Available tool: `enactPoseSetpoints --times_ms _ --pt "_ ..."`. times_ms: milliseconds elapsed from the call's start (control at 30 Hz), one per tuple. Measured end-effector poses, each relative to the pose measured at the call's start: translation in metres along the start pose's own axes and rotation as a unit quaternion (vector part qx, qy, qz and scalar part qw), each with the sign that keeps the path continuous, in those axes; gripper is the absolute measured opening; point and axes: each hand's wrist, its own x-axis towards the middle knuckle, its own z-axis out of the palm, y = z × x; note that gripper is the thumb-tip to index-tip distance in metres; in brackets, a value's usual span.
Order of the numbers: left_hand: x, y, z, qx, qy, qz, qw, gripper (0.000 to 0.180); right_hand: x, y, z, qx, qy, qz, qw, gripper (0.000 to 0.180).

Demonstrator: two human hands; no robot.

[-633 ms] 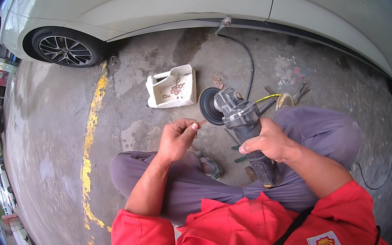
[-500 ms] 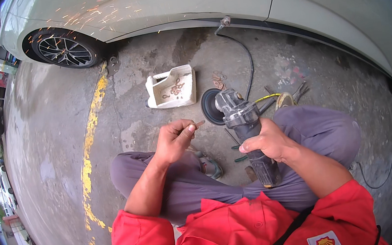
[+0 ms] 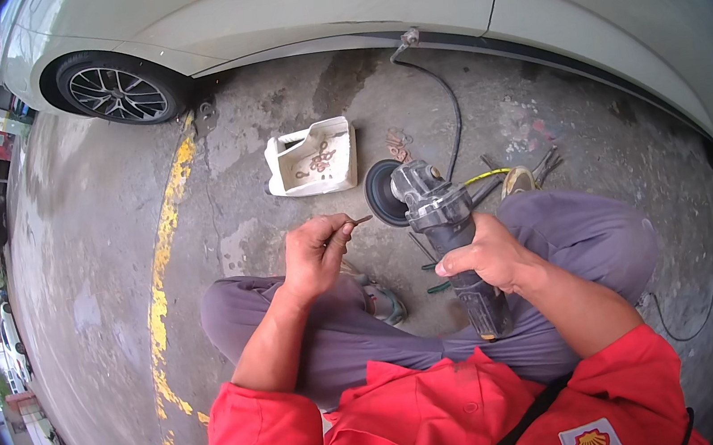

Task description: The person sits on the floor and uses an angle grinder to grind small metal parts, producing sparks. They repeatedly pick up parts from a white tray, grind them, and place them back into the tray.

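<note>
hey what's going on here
A person in a red shirt is beside a pale car, with an angle grinder in the right hand. The left hand pinches a small metal piece, its tip close to the grinder's disc; contact is hard to tell. On the concrete floor stands a cut-open white plastic jug with small ring-ended pieces in it, and more copper-coloured pieces lie to its right.
</note>
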Motion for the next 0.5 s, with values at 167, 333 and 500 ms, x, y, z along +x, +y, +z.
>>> enactPoseSetpoints --times_ms 167,333,500 --pt "0.002 -0.001 0.001 0.047 0.023 0.03 0.998 0.009 0.0 0.002 -0.001 0.001 -0.011 -0.003 1.0 0.028" --pt "0.001 0.0 0.001 -0.037 -0.008 -0.064 0.997 0.012 0.0 0.002 -0.003 -0.009 0.0 -0.002 1.0 0.028" --pt "-0.003 -0.003 0.009 -0.181 -0.02 -0.196 0.963 0.021 -0.001 0.0 0.0 -0.016 0.005 -0.014 1.0 0.029"
